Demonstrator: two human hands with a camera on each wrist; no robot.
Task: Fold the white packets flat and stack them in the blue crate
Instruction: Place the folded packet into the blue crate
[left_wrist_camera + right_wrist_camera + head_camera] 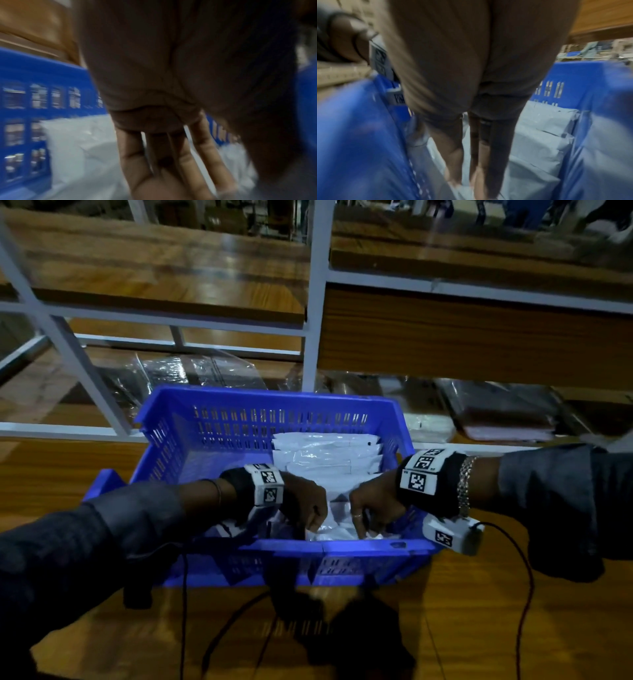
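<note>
The blue crate [267, 397] stands on the wooden table in front of me. A stack of flat white packets [325, 453] fills its far right part. Both hands reach down inside the near side onto another white packet [337, 518]. My left hand [308, 508] lies with straight fingers [171, 155] on the packet [77, 142], beside the crate wall [20, 67]. My right hand [366, 508] points its straight fingers [488, 148] down, the tips touching the packet's near edge. The stacked packets [539, 135] lie just beyond them. Both wrist views are blurred.
A white metal shelf frame [315, 302] rises behind the crate, with plastic-wrapped goods [496, 412] on the lower shelf. Part of another blue piece [102, 481] sticks out at the crate's left. Dark cables [524, 594] trail over the table [479, 628] near me.
</note>
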